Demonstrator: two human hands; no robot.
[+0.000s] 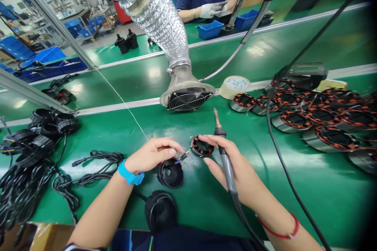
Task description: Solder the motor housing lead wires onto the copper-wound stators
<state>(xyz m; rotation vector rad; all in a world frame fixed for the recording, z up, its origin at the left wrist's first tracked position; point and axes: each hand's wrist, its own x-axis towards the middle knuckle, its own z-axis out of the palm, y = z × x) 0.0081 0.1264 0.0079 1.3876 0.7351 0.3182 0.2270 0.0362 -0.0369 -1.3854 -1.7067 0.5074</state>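
My left hand (157, 153), with a blue wristband, has thumb and fingers closed at the coloured wires (183, 157) rising from a black round housing (170, 174). A thin pale wire (125, 104) runs down to the back of this hand. My right hand (229, 160) has a soldering iron (226, 164) across it, lodged among the fingers, tip pointing up and away. Its fingertips touch or nearly touch a small stator (202, 146) with orange-brown windings, flat on the bench. Closer to my body lies a second black housing (161, 208).
A fume extractor (190, 98) on a silver duct hangs ahead. Several stators (324, 115) stand at right beside a tape roll (235, 87). Black cables (29, 180) and housings (44, 125) crowd the left. The iron's cord (273, 137) arcs across the right. A gloved co-worker (210, 10) sits opposite.
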